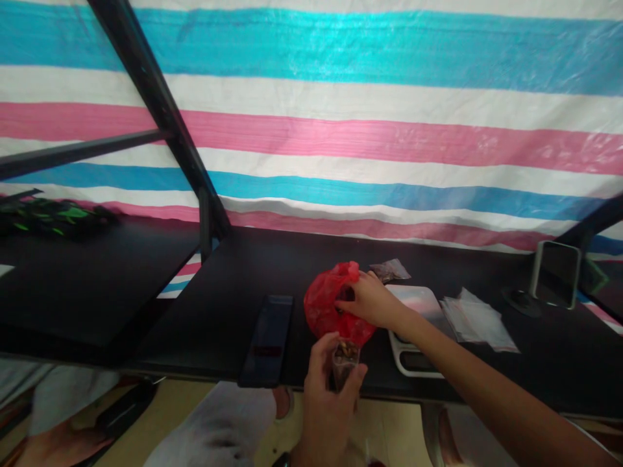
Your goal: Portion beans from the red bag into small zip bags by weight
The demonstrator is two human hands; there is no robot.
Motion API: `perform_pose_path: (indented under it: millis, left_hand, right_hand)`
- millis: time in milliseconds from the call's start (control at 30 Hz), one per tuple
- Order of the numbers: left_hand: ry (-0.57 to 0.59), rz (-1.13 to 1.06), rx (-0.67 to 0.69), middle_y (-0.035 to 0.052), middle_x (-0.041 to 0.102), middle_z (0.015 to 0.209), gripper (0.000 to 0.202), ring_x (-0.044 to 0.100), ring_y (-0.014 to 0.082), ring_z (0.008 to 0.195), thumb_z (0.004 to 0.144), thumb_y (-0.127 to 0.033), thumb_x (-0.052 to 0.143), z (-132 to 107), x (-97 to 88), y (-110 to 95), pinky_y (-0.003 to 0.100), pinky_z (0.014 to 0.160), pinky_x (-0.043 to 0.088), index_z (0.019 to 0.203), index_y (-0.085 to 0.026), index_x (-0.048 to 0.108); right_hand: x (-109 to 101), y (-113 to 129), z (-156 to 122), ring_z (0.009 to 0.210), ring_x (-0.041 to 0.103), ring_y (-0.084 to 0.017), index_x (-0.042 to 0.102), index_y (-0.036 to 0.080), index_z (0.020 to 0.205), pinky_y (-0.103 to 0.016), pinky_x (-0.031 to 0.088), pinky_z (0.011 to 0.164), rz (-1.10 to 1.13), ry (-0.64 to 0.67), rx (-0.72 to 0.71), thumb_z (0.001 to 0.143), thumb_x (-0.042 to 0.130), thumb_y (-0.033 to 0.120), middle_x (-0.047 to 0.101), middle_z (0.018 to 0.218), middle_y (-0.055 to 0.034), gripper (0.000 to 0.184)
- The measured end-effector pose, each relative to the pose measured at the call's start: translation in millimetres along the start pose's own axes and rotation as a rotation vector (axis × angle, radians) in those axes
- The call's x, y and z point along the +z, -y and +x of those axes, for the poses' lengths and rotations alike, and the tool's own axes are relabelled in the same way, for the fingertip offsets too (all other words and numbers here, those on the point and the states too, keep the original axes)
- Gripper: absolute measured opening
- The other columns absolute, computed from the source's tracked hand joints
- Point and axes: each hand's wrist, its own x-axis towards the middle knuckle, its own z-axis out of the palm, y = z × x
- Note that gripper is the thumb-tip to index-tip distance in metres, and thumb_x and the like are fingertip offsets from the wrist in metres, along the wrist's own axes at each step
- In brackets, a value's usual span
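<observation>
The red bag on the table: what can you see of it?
The red bag is thin, crinkled, slightly see-through plastic, slumped on the black table near its front edge. Its mouth opens toward the right hand, which reaches in, fingertips hidden. Just below it in the picture, the left hand holds up a clear pouch of brown bits.

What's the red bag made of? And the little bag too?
The red bag: thin plastic, probably; it crinkles, shines and lets light through. The little bag in the left hand: clear, glossy plastic film, since brown bits show through it.
</observation>
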Motion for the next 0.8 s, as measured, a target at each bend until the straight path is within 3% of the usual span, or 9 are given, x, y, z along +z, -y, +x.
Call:
perform_pose_path:
  millis: [67,167,300,467,667,800]
  left_hand:
    - [-0.017,-0.021,0.012,0.0055,0.075,0.121,0.048,0.076,0.0202,0.106,0.083,-0.036,0.085,13,2.0,-3,0.029,0.092,0.061,0.125,-0.026,0.065]
    - [-0.010,-0.040,0.034,0.0040,0.074,0.115,0.050,0.075,0.0188,0.103,0.080,-0.034,0.087,28,5.2,-9,0.028,0.092,0.060,0.124,-0.025,0.064]
    - [0.022,-0.042,0.086,0.0045,0.073,0.120,0.052,0.074,0.0204,0.110,0.081,-0.033,0.086,42,9.6,-19,0.032,0.097,0.058,0.126,-0.026,0.061]
    - [0.011,0.071,0.148,0.0054,0.072,0.124,0.055,0.071,0.0231,0.118,0.083,-0.032,0.085,55,11.6,-32,0.038,0.105,0.054,0.131,-0.026,0.059]
    - [-0.015,0.155,0.220,0.0058,0.072,0.122,0.058,0.069,0.0253,0.118,0.081,-0.031,0.085,66,7.1,-44,0.045,0.110,0.050,0.132,-0.027,0.059]
    - [0.035,0.176,0.218,0.0054,0.073,0.122,0.065,0.070,0.0257,0.116,0.079,-0.028,0.086,69,4.4,-49,0.043,0.105,0.052,0.137,-0.028,0.058]
  right_hand:
    - [-4,-2,-2,0.117,0.071,-0.029,0.079,0.022,0.110,-0.037,0.047,0.099,0.090,0.048,0.011,0.088,0.082,0.023,0.080,0.121,-0.0099,0.021]
    - [-8,-10,-3,0.093,0.077,-0.026,0.080,0.020,0.092,-0.032,0.053,0.084,0.215,0.107,0.045,0.089,0.080,0.024,0.083,0.097,-0.0067,0.005]
    - [-10,-24,-3,0.082,0.076,-0.021,0.079,0.019,0.102,-0.028,0.056,0.072,0.427,0.101,0.089,0.094,0.071,0.028,0.083,0.094,-0.0033,0.015]
    - [-14,-35,-8,0.081,0.076,-0.019,0.078,0.019,0.107,-0.027,0.057,0.071,0.880,0.051,0.294,0.093,0.076,0.032,0.083,0.095,-0.0050,0.020]
    - [-25,-36,-15,0.091,0.077,-0.022,0.079,0.020,0.105,-0.031,0.060,0.080,0.899,-0.034,0.301,0.091,0.079,0.034,0.083,0.098,-0.0066,0.019]
    - [-30,-30,-22,0.093,0.077,-0.021,0.076,0.021,0.108,-0.033,0.060,0.083,0.926,-0.006,0.248,0.093,0.076,0.040,0.083,0.100,-0.0060,0.024]
